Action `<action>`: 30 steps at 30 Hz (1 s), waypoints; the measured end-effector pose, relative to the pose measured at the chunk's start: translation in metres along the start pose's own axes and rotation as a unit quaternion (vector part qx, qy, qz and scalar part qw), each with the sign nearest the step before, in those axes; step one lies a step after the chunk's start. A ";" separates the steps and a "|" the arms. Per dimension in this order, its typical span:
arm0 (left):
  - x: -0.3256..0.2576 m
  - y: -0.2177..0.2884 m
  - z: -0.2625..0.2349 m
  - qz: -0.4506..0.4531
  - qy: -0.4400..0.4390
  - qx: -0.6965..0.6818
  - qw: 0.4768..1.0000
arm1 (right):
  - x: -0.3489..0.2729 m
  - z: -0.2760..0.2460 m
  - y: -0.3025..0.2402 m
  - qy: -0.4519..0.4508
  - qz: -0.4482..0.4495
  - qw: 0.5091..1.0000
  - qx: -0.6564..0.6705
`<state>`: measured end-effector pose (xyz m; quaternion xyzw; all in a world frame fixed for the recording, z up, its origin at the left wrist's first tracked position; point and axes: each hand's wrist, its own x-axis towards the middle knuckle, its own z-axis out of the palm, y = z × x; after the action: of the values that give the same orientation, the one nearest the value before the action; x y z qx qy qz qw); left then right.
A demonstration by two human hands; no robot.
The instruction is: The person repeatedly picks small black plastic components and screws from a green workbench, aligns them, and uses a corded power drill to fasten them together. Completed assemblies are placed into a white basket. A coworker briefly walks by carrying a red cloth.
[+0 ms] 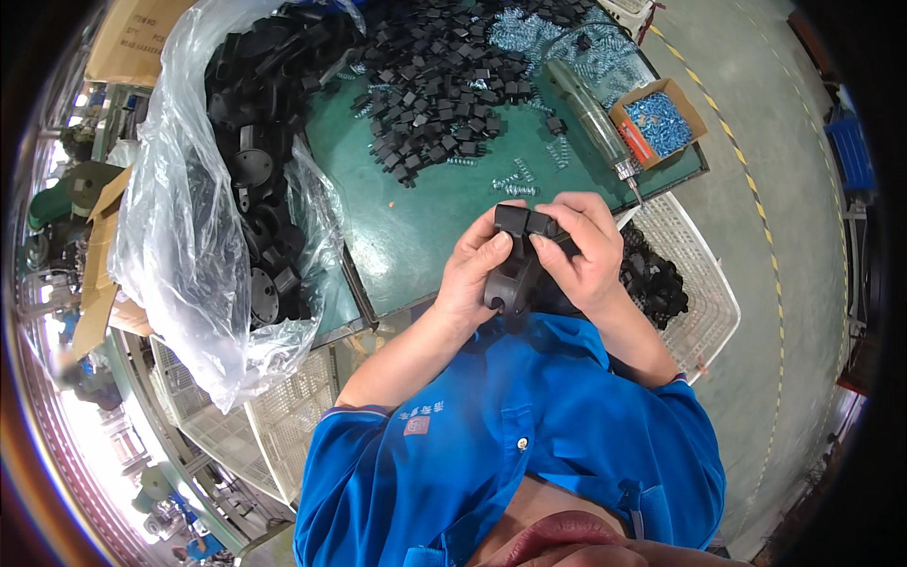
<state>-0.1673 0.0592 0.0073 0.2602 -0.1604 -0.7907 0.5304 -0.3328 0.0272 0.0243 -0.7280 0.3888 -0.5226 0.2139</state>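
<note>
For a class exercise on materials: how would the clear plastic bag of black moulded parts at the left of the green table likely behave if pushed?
The clear plastic bag looks thin and crinkled, so it would probably buckle, not slide. Stuffed with black moulded parts, it is likely heavy. It overhangs the green table, so it might sag or spill.

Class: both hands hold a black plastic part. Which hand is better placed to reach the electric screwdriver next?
Probably the right hand: the screwdriver lies on its side of the green table; the left hand is farther.
</note>
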 end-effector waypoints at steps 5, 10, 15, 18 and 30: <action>0.002 0.016 -0.010 0.083 -0.001 0.270 0.959 | 0.013 -0.020 -0.021 -0.151 -0.028 0.973 -0.171; -0.001 0.033 -0.015 0.033 0.016 0.314 0.949 | 0.013 -0.012 -0.018 -0.215 0.028 0.969 -0.117; 0.003 0.038 -0.019 0.037 0.020 0.194 0.980 | 0.000 0.026 0.004 -0.064 -0.039 0.995 -0.073; 0.015 0.071 -0.030 0.074 -0.057 0.632 0.769 | -0.012 0.038 0.027 -0.100 -0.061 0.988 -0.102; 0.031 0.047 -0.046 0.143 -0.067 0.846 0.510 | 0.017 0.021 0.050 -0.307 -0.056 0.906 -0.286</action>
<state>-0.1144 0.0138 -0.0126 0.5052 -0.8231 -0.2096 0.1526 -0.3282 -0.0189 -0.0087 -0.9027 0.3958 -0.1509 0.0757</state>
